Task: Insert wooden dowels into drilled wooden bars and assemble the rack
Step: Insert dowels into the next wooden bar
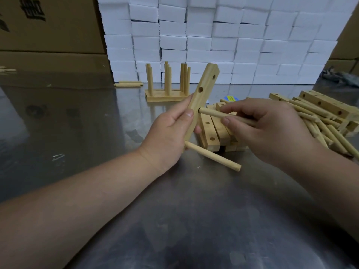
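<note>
The left hand [171,131] is gripping a tilted pale drilled wooden bar [206,80] — a round wooden dowel [213,156] is sticking from its lower end. The right hand [268,129] is pinching a second round dowel [211,113], tip at the bar's middle hole. Beyond, an assembled wooden rack [165,97] is standing before stacked white foam blocks [213,35].

Even, moderately bright light falls from above; the steel desk [87,123] shows dull glare and murky reflections. Edges bow, and the near corners perhaps blur.
</note>
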### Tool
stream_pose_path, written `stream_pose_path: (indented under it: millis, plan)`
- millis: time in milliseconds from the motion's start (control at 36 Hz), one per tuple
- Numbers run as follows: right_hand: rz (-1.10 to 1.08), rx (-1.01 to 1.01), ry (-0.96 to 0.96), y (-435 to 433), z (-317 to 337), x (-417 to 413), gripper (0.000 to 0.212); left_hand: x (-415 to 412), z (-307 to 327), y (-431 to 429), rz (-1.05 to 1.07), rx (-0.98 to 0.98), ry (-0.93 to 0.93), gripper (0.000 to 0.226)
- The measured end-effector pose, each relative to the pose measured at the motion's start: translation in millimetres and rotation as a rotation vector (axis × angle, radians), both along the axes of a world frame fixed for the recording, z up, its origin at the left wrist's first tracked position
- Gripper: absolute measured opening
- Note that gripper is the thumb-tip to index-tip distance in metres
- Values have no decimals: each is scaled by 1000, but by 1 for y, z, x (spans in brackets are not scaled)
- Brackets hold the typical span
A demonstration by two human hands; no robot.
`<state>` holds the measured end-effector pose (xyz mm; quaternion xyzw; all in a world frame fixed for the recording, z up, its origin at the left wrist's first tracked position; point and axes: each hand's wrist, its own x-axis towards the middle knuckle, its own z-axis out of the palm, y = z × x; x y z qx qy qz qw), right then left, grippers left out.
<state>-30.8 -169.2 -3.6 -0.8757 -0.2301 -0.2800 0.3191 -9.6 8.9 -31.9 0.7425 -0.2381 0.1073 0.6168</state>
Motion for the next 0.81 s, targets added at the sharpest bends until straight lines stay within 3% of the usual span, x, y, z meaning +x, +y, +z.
stream_pose_path:
  millis: [250,333,528,806]
  plan:
    - [9,-23,-47,5,0,-3,22,-1,0,0,-12,1,8,35]
    - [-15,-35,-22,3,0,-1,14,-1,2,0,-20,10,19,36]
    - [-31,-56,39,3,1,1,22,-2,2,1,-31,-30,65,37]
    - [5,-74,32,3,2,0,6,-3,1,-1,-39,4,25,48]
